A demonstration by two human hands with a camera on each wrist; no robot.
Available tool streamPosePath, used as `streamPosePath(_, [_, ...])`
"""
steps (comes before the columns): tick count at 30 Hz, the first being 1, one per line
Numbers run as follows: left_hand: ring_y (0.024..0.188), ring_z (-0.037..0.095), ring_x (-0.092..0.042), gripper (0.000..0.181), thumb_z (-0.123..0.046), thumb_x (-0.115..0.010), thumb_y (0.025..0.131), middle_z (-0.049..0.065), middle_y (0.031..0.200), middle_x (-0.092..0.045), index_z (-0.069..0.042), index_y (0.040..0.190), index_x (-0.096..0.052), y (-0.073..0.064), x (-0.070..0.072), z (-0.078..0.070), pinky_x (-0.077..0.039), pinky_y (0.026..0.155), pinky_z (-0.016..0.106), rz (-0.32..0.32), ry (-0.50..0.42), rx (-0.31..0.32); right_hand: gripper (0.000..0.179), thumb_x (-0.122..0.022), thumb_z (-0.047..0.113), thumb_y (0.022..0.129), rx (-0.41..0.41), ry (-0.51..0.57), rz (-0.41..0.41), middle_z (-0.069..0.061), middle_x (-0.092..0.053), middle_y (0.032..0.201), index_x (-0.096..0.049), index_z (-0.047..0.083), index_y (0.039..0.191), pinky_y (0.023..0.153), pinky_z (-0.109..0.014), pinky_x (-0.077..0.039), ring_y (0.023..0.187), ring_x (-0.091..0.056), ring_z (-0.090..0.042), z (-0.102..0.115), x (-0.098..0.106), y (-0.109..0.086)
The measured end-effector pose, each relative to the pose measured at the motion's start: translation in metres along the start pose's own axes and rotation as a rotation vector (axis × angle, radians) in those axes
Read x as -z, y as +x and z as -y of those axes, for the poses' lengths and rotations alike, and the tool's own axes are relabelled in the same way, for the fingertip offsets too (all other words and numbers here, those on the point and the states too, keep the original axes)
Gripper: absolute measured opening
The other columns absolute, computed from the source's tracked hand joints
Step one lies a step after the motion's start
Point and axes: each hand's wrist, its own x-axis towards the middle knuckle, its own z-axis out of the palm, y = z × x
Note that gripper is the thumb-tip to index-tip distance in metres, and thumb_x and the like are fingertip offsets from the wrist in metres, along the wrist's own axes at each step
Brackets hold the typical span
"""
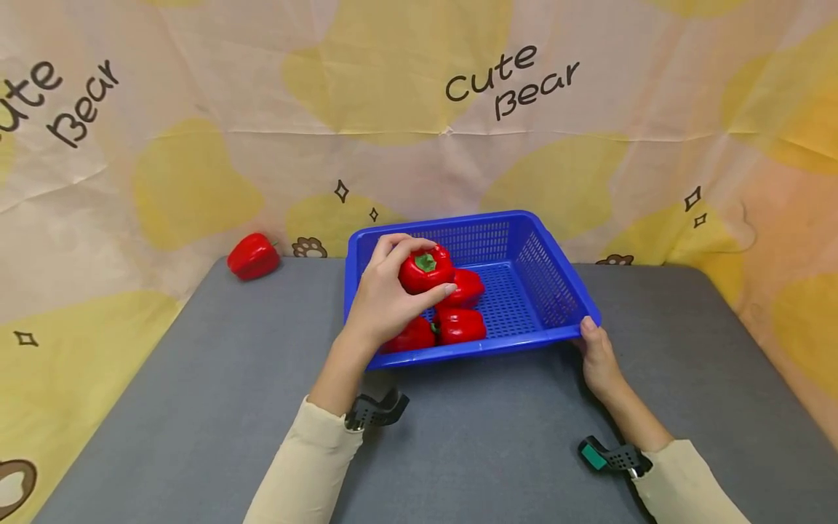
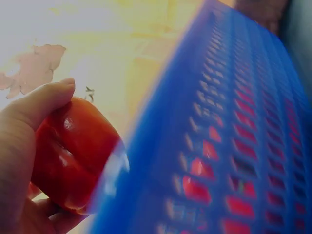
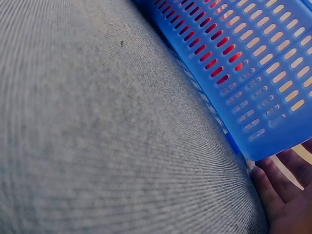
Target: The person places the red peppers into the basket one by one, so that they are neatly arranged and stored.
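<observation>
My left hand [image 1: 386, 295] grips a red bell pepper [image 1: 425, 269] between thumb and fingers, its green stem end facing up. That pepper [image 2: 78, 151] also shows in the left wrist view, beside the basket's blurred wall. Held over the left part of a blue plastic basket [image 1: 563, 273], it overlaps other red peppers [image 1: 461, 326] lying inside. At the basket's near right corner, my right hand [image 1: 599, 360] holds on with the thumb over the rim. In the right wrist view, its fingers [image 3: 278, 178] reach under that corner, and the basket [image 3: 273, 126] leans up from the table.
Another red bell pepper [image 1: 253, 256] lies at the far left corner of the grey table [image 1: 216, 407]. Behind the table hangs a yellow and cream patterned cloth [image 1: 393, 94]. Dark straps [image 1: 376, 410] circle both wrists below beige sleeves [image 1: 308, 466].
</observation>
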Motion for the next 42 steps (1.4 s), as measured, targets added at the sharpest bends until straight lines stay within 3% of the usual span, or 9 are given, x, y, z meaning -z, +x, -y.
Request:
streamPosePath(6, [0.128,0.021,-0.052,0.055,-0.039,-0.085,0.08,-0.001,0.139,-0.049,-0.03,0.129,-0.061,0.008,-0.012,-0.021,-0.062,0.088,0.04,0.003,-0.077,0.001,0.032,-0.033,0.03,0.107,-0.079,-0.001,-0.071,0.02,-0.07,0.115,-0.06,0.023,0.124,0.092,-0.009,-0.047,0.104,-0.065,0.005,0.007,-0.008,-0.003])
streamPosePath(12, [0.127,0.02,-0.055,0.057,-0.039,-0.085,0.08,-0.001,0.139,-0.049,-0.029,0.131,-0.061,0.016,-0.027,-0.039,-0.062,0.089,0.038,0.017,-0.09,-0.029,0.04,-0.031,0.032,0.106,-0.146,0.036,-0.183,0.019,-0.069,0.113,-0.056,0.013,0.131,0.091,-0.011,-0.047,0.102,-0.065,0.004,0.011,-0.024,-0.005])
streamPosePath(16, [0.126,0.02,-0.056,0.058,-0.04,-0.084,0.081,0.0,0.137,-0.05,-0.029,0.133,-0.06,0.022,-0.041,-0.044,-0.061,0.088,0.034,0.026,-0.122,-0.034,0.051,-0.029,0.035,0.106,-0.191,0.03,-0.278,0.018,-0.068,0.111,-0.049,0.0,0.138,0.091,-0.012,-0.047,0.102,-0.064,0.002,0.011,-0.034,-0.006])
streamPosePath(20, [0.122,0.02,-0.059,0.065,-0.042,-0.083,0.081,0.001,0.137,-0.051,-0.03,0.139,-0.057,0.029,-0.06,-0.044,-0.062,0.086,0.033,0.081,-0.125,0.007,0.058,-0.029,0.036,0.106,-0.199,0.04,-0.341,0.015,-0.068,0.113,-0.045,-0.006,0.142,0.093,-0.013,-0.046,0.105,-0.064,0.0,0.007,-0.044,-0.008])
streamPosePath(26, [0.114,0.019,-0.062,0.076,-0.046,-0.083,0.078,0.004,0.136,-0.052,-0.03,0.146,-0.053,0.031,-0.086,-0.039,-0.061,0.084,0.032,0.223,-0.025,0.048,0.062,-0.026,0.036,0.106,-0.199,0.01,-0.325,0.014,-0.066,0.117,-0.041,-0.01,0.146,0.092,-0.013,-0.047,0.107,-0.063,-0.002,-0.001,-0.051,-0.011])
streamPosePath(34, [0.115,0.019,-0.062,0.07,-0.049,-0.083,0.076,0.001,0.132,-0.055,-0.031,0.139,-0.058,0.034,-0.101,-0.031,-0.062,0.086,0.037,0.346,0.119,0.057,0.065,-0.027,0.036,0.105,-0.178,-0.009,-0.311,0.015,-0.068,0.114,-0.04,-0.015,0.144,0.089,-0.011,-0.049,0.103,-0.065,0.0,0.003,-0.046,-0.006])
streamPosePath(42, [0.112,0.018,-0.061,0.068,-0.045,-0.083,0.077,0.003,0.13,-0.055,-0.026,0.137,-0.059,0.039,-0.112,-0.031,-0.061,0.09,0.037,0.425,0.137,0.067,0.066,-0.025,0.037,0.106,-0.207,-0.047,-0.296,0.016,-0.065,0.117,-0.039,-0.014,0.146,0.091,-0.01,-0.047,0.103,-0.064,0.003,0.009,-0.037,-0.008])
